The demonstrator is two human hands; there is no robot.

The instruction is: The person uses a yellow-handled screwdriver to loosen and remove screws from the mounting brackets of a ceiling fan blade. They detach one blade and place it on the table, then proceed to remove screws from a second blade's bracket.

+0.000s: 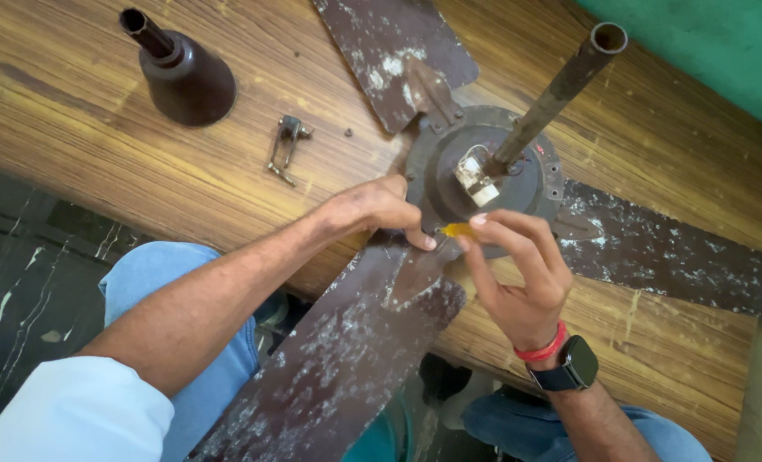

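A brown ceiling fan lies on a wooden table (99,145), its round motor housing (531,184) up and a rusty down rod (561,90) sticking toward me. My left hand (372,210) rests on the housing's near rim, fingertips pressing where the near blade (338,359) joins it. My right hand (522,274) pinches a small yellow-handled tool (456,229), its tip at that same joint. A white block with wires (475,175) sits at the rod's base. Two more blades spread out, one far (394,51) and one to the right (680,257).
A dark brown cone-shaped canopy cover (184,73) stands at the table's far left. A small metal clip (285,147) and a tiny screw (348,133) lie between it and the fan. A green surface (706,43) fills the far right corner. My knees in jeans show below the table edge.
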